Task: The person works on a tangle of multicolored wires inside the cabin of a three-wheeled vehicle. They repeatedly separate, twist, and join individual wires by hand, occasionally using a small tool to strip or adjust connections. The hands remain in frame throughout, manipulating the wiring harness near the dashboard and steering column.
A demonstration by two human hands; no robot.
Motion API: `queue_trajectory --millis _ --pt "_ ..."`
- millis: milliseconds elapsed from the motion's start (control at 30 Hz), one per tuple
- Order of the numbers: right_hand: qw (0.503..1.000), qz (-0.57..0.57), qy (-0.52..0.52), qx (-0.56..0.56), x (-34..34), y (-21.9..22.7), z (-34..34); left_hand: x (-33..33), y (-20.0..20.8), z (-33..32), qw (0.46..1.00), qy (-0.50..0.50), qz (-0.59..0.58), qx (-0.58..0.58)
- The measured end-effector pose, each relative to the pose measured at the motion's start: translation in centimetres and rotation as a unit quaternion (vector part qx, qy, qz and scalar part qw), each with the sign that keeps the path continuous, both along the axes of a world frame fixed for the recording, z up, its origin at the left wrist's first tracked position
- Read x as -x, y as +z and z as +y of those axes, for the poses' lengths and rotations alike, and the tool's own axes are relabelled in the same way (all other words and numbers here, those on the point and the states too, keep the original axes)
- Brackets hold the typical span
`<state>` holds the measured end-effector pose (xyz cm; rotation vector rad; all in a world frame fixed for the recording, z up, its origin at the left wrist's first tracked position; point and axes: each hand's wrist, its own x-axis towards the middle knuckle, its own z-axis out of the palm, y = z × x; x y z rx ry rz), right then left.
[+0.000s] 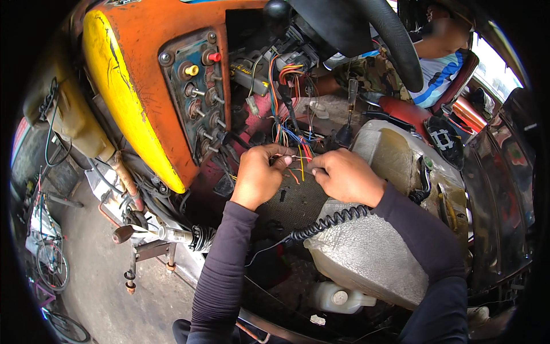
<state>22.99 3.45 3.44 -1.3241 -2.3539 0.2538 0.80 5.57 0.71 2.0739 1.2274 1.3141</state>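
Note:
A loose bundle of coloured wires (285, 125) hangs down below the steering wheel (395, 43), its ends splayed between my two hands. My left hand (258, 175) is closed, thumb and forefinger pinching a thin wire at the left of the bundle. Facing it, my right hand (346, 176) is closed too, with its fingertips on wires beside the red ones. Bare yellow and orange wire ends (299, 174) stick out below the fingertips. Exactly which strands each hand grips is partly covered by the fingers.
An orange panel with switches (200, 94) stands at left. The seat (378, 241) under plastic wrap is at right, with a coiled black cable (329, 222) across it. A gear lever (348, 114) rises behind my right hand. Another person (441, 63) sits beyond; a plastic jug (342, 298) lies below.

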Motion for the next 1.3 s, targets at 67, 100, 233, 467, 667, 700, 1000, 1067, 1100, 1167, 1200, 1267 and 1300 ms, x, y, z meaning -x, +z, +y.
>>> queue_trajectory --millis 67,100,233,467,667,700,1000,1067,1100,1167,1200,1267,1300 --pt "1.000 -0.007 0.006 -0.009 -0.1 0.3 -0.3 0.2 -0.2 -0.4 0.999 -0.011 -0.044 0.022" --pt "1.000 -0.020 0.004 -0.007 0.0 0.4 -0.2 0.2 -0.3 -0.6 0.999 -0.003 -0.046 0.022" --pt "0.980 0.163 -0.011 0.117 1.0 0.8 1.2 -0.6 -1.0 -1.1 0.997 0.016 -0.073 -0.020" --pt "0.953 0.270 0.048 0.131 1.9 0.0 1.4 -1.2 -2.6 -1.8 0.990 0.068 -0.107 -0.061" --pt "0.951 0.274 0.015 0.144 2.5 -0.1 1.9 -2.0 -2.6 -2.8 0.978 0.086 -0.176 -0.066" --pt "0.946 0.277 -0.004 0.165 2.5 -0.1 2.1 -2.1 -2.5 -2.9 0.977 0.090 -0.179 -0.076" --pt "0.851 0.398 0.008 0.344 2.8 0.3 2.9 -2.4 -2.1 -3.0 0.970 0.092 -0.196 -0.108" --pt "0.852 0.393 0.010 0.346 2.6 0.2 3.0 -2.4 -2.1 -3.0 0.970 0.082 -0.200 -0.111" --pt "0.854 0.389 0.014 0.344 2.5 0.1 3.0 -2.4 -2.1 -3.0 0.971 0.078 -0.197 -0.111" --pt "0.837 0.412 0.022 0.360 2.3 -0.2 3.1 -2.3 -2.2 -2.9 0.973 0.071 -0.189 -0.112" --pt "0.828 0.423 0.029 0.368 2.1 -0.4 3.2 -2.1 -2.3 -2.8 0.977 0.061 -0.179 -0.102" --pt "0.816 0.443 0.061 0.367 2.1 -0.8 3.4 -1.8 -2.5 -2.5 0.984 0.051 -0.153 -0.079" --pt "0.813 0.445 0.063 0.369 2.1 -0.9 3.5 -1.7 -2.6 -2.2 0.981 0.015 -0.183 -0.071"
